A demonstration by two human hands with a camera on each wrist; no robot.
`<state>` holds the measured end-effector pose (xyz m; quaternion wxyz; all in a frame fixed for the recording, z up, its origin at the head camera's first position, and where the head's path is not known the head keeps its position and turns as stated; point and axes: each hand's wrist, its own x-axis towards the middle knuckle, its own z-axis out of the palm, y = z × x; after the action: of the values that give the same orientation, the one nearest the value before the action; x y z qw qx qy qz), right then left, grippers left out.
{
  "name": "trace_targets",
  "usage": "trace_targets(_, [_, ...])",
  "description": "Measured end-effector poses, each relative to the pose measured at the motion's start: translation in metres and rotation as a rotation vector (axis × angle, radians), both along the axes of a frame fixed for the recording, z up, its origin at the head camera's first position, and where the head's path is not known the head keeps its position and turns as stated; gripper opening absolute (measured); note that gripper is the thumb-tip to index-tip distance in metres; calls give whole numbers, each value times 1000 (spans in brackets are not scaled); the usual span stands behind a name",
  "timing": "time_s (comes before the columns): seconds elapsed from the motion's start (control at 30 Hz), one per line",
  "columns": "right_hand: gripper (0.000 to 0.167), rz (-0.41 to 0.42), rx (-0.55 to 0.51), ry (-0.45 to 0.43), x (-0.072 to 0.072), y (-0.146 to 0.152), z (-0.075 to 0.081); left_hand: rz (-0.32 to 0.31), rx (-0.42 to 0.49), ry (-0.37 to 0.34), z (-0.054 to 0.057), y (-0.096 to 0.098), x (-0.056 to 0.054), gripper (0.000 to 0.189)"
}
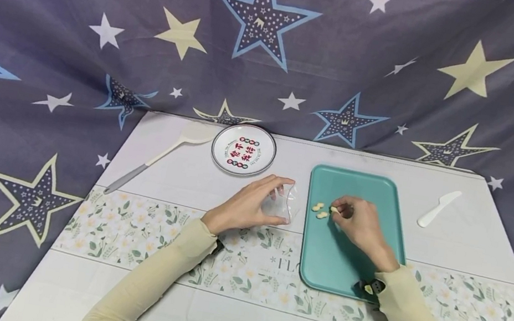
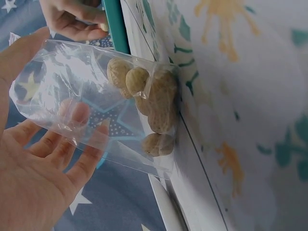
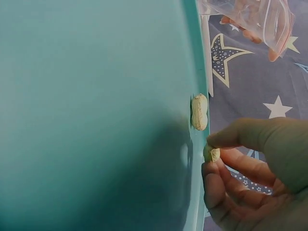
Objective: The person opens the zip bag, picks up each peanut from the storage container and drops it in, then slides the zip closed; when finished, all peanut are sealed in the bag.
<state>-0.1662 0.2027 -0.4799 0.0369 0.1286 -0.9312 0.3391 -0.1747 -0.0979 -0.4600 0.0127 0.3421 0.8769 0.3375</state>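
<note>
My left hand [image 1: 246, 204] holds a clear zip bag [image 2: 62, 65] upright beside the tray, thumb on one edge and fingers on the other. Several unshelled peanuts [image 2: 161, 103] lie in the bottom of the bag, best seen in the left wrist view. Over the teal tray [image 1: 359, 185] is my right hand [image 1: 360, 222], pinching one peanut [image 3: 211, 153] between thumb and fingertips. A few loose peanuts [image 1: 322, 214] rest near the tray's left side, and one peanut [image 3: 199, 112] shows close to the rim in the right wrist view.
A round plate [image 1: 258, 152] with red lettering sits at the back, next to a white spatula-like utensil [image 1: 165, 151] with a grey handle. Right of the tray lies a white knife [image 1: 438, 209]. A star-patterned curtain [image 1: 306, 39] hangs behind the table.
</note>
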Motion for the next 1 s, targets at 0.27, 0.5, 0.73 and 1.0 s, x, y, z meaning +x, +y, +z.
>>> trace_targets(0.27, [15,-16,-46,38,1,-2,4,0,-6,-2,-2,0,-1,86])
trace_targets(0.5, [15,-11,-101,44,5,-9,13,4,-4,-9,-1,0,-1,85])
trace_targets(0.73, [15,8,-131,91,8,-16,19,3,1,-13,-1,1,0,85])
trace_targets(1.0, [14,25,-171,58,11,-28,29,-4,0,-4,-1,1,0,85])
